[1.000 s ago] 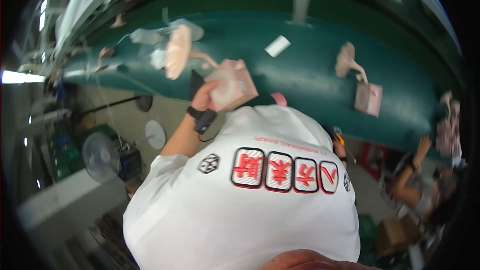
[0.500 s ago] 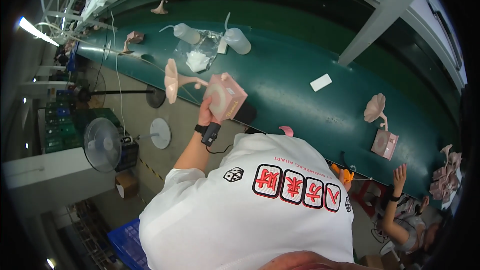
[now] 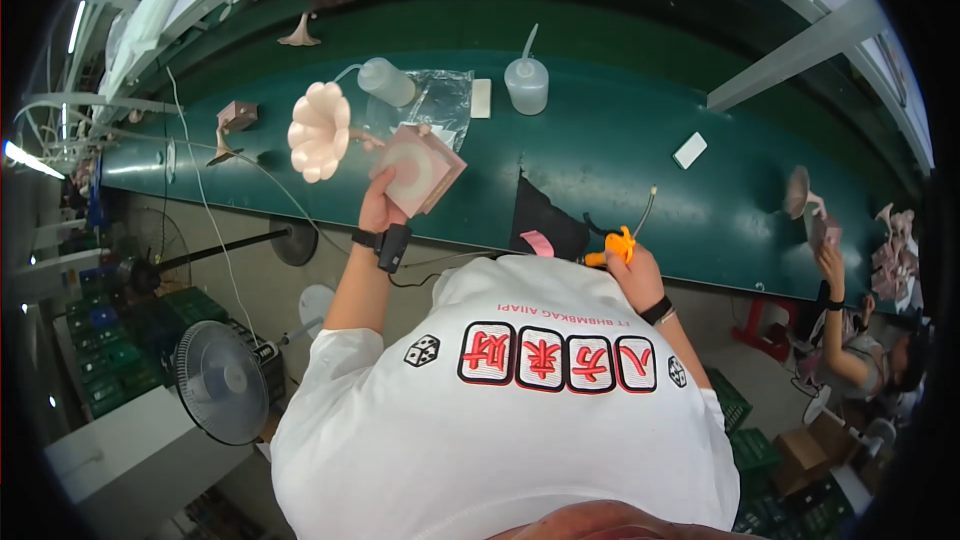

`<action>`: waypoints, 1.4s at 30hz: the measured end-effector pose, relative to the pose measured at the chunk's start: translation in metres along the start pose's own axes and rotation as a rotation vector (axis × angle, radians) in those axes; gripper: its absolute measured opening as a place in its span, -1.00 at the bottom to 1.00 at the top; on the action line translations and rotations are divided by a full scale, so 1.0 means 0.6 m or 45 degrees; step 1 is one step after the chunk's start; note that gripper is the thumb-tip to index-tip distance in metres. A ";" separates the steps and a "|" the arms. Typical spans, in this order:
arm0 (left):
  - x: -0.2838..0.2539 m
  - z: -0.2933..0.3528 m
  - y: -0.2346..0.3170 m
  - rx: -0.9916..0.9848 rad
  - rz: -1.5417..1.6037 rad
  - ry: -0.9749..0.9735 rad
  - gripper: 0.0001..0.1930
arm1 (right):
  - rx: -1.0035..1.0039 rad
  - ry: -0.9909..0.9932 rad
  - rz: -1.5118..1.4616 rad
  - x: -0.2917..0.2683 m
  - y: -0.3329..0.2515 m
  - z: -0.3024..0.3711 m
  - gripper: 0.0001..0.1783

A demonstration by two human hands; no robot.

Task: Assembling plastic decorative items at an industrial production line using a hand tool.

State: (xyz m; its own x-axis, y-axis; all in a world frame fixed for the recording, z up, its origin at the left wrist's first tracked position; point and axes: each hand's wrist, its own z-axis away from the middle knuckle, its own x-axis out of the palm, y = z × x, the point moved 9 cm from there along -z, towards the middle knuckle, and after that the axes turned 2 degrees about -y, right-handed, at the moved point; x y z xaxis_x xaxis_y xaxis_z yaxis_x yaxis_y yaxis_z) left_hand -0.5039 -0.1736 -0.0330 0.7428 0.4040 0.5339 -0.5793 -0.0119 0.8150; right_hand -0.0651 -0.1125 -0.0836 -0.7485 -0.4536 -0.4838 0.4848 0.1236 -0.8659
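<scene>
My left hand [image 3: 378, 205] grips a pink gramophone-shaped piece [image 3: 415, 172] by its square box. The box is tilted over the table's front part, and its flower-shaped horn points left. My right hand [image 3: 640, 282] is closed around an orange air blow gun [image 3: 620, 244] at the table's front edge, to the right of the gramophone and apart from it. Its thin nozzle points up and away over the table. Between my hands lie a black cloth [image 3: 552, 218] and a curved pink scrap [image 3: 537, 242] close to my shirt.
Two squeeze bottles [image 3: 388, 83] [image 3: 527, 88], a clear plastic bag [image 3: 448, 95] and a white block [image 3: 690, 150] stand or lie on the green table [image 3: 600, 160]. Other gramophones [image 3: 238, 116] are farther left. At right a co-worker's hand [image 3: 832, 262] touches another. A fan [image 3: 222, 382] stands at left.
My right hand has brought the orange blow gun up and left to the table edge. The gramophone has turned in my left hand. The co-worker's hand has reached the right gramophone. The view has shifted.
</scene>
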 end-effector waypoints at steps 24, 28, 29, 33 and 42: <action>0.345 -0.190 -0.359 -0.657 -0.011 -0.405 -0.40 | 0.237 0.556 -0.270 -0.242 0.196 -0.286 0.13; 0.631 -0.210 -0.665 -0.746 0.153 -0.581 -0.33 | 0.258 1.088 -0.206 -0.524 0.457 -0.158 0.06; 0.699 -0.213 -0.741 -0.808 0.128 -0.626 -0.33 | 0.322 1.215 -0.243 -0.593 0.531 -0.116 0.01; 0.946 -0.211 -0.973 -0.992 0.220 -0.844 -0.22 | 0.309 1.396 -0.457 -0.841 0.736 0.043 -0.05; 1.093 -0.224 -1.061 -1.139 0.126 -1.163 -0.08 | 0.433 0.309 -0.636 -0.869 0.658 0.168 -0.29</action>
State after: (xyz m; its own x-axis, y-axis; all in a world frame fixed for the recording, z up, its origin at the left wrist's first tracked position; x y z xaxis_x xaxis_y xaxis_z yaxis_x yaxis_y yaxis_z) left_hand 0.3068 0.2219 -0.2318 0.4375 -0.3392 0.8328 -0.4033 0.7537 0.5189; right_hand 0.5620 0.0837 -0.1602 -0.9825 -0.1667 -0.0833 0.1385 -0.3546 -0.9247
